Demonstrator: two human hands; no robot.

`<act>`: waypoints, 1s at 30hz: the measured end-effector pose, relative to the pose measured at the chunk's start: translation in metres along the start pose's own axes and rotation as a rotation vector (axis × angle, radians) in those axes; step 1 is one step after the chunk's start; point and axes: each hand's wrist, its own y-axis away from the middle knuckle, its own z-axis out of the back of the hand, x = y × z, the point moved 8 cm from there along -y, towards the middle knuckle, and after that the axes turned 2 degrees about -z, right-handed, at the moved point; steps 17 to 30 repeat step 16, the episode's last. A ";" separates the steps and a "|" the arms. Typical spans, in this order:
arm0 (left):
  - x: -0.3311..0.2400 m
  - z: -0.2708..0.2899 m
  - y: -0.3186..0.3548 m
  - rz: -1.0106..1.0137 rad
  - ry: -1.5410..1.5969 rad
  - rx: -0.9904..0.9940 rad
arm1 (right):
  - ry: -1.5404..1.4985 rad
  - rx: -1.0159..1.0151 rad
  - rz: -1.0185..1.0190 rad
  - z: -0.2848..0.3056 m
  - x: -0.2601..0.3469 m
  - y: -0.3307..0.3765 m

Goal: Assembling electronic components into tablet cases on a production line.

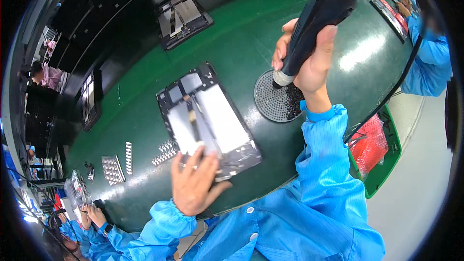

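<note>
My right hand (311, 63) is wrapped round a black electric screwdriver (316, 19), its nose pointing down. The tip is over a round grey screw tray (267, 97) full of small holes, with a heap of tiny dark screws (294, 100) on its right side. An opened tablet (231, 121) lies tilted on the green bench left of the tray, its white battery panels and flex cables exposed. My left hand (195, 179), slightly blurred, rests at the tablet's near edge with its fingers spread, gripping nothing.
Small metal parts (166, 152) and metal strips (113, 169) lie left of the tablet. More opened tablets (183, 19) sit on the black surface beyond. A green bin (386, 162) with red bubble wrap (369, 145) is at right. Co-workers in blue sit on both sides.
</note>
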 end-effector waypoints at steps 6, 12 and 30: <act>-0.004 -0.030 0.008 -0.141 0.375 -0.279 | -0.006 0.026 0.039 -0.007 -0.007 0.002; 0.000 -0.018 -0.006 -0.188 0.526 -0.376 | 0.082 0.010 0.068 -0.007 -0.011 0.004; 0.028 -0.007 -0.010 0.027 0.551 -0.434 | 0.071 0.047 0.084 -0.007 -0.012 0.005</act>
